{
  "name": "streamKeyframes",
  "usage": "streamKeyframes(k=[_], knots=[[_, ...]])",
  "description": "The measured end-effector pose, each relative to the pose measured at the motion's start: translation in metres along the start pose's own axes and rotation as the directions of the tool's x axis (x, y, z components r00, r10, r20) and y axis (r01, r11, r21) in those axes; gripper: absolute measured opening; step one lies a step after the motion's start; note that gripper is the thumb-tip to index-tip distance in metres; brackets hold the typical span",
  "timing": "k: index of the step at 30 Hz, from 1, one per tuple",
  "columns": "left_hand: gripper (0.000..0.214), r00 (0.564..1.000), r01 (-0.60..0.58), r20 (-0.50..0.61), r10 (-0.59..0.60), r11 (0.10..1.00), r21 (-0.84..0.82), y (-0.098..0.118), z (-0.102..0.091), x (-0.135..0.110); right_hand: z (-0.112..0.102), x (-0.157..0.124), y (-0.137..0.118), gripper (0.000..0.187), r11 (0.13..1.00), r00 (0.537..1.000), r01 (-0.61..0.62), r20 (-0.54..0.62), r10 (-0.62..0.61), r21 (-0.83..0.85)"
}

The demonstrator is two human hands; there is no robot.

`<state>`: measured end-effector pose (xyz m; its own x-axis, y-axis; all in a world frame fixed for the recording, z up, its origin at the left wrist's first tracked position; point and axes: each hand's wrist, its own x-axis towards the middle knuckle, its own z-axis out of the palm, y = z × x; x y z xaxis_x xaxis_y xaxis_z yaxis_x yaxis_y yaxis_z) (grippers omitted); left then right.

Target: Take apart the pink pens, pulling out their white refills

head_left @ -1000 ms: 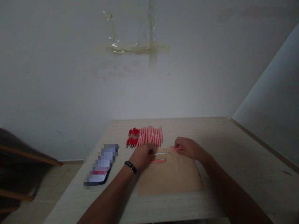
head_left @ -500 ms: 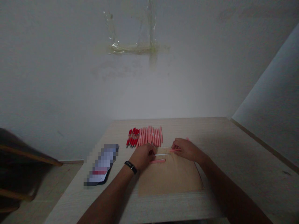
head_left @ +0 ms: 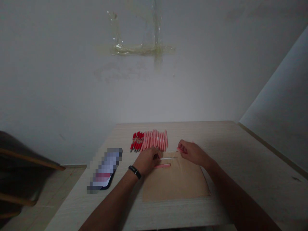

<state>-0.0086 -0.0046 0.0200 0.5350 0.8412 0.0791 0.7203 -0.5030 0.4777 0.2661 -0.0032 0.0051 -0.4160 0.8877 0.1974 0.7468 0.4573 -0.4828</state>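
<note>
My left hand (head_left: pixel 150 161), with a black band at the wrist, pinches one end of a thin white pen refill (head_left: pixel 167 158), which points right over a brown paper sheet or envelope (head_left: pixel 176 186). Just below those fingers, a pink pen barrel (head_left: pixel 163 166) lies on the paper, its left end hidden by the hand. My right hand (head_left: pixel 190 152) is closed on a small pink pen part (head_left: pixel 180 149) above the paper's far edge, apart from the refill. Beyond the left hand, several pink pens (head_left: pixel 155 139) lie side by side, with several red pens (head_left: pixel 137 142) at their left.
A phone (head_left: pixel 106 171) lies left of my left forearm on the pale wooden table (head_left: pixel 204 130). Behind the table stands a wall with strips of clear tape (head_left: pixel 137 50). At the lower left is a dark chair (head_left: pixel 21 173) with wooden bars.
My right hand has moved slightly away from me with the pink pen part, off the refill's right end, which now shows bare. The left hand has stayed in place.
</note>
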Motion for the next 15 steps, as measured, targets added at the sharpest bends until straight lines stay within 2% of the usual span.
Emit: streamKeyframes(k=[2, 4, 6, 11, 15], knots=[[0.008, 1.0, 0.002, 0.001, -0.002, 1.0, -0.008, 0.0, 0.0, 0.0, -0.002, 0.0, -0.002, 0.037, 0.999, 0.999, 0.041, -0.018, -0.041, 0.012], [0.009, 1.0, -0.001, -0.007, 0.001, 1.0, -0.012, 0.0, 0.0, 0.0, -0.003, 0.0, -0.003, 0.04, 0.995, 0.995, 0.102, -0.008, -0.101, 0.024], [0.009, 1.0, -0.009, -0.017, 0.008, 1.0, -0.015, -0.001, 0.0, 0.001, -0.004, 0.001, -0.005, 0.032, 0.991, 0.991, 0.135, 0.004, -0.135, 0.023], [0.008, 1.0, -0.007, -0.017, 0.007, 1.0, -0.017, -0.002, 0.001, 0.0, -0.003, 0.0, -0.01, 0.014, 0.992, 0.992, 0.128, 0.02, -0.128, -0.016], [0.01, 0.999, -0.008, -0.036, 0.007, 1.0, -0.017, -0.002, 0.001, 0.0, -0.003, 0.0, -0.012, 0.008, 0.991, 0.99, 0.134, 0.048, -0.134, -0.016]])
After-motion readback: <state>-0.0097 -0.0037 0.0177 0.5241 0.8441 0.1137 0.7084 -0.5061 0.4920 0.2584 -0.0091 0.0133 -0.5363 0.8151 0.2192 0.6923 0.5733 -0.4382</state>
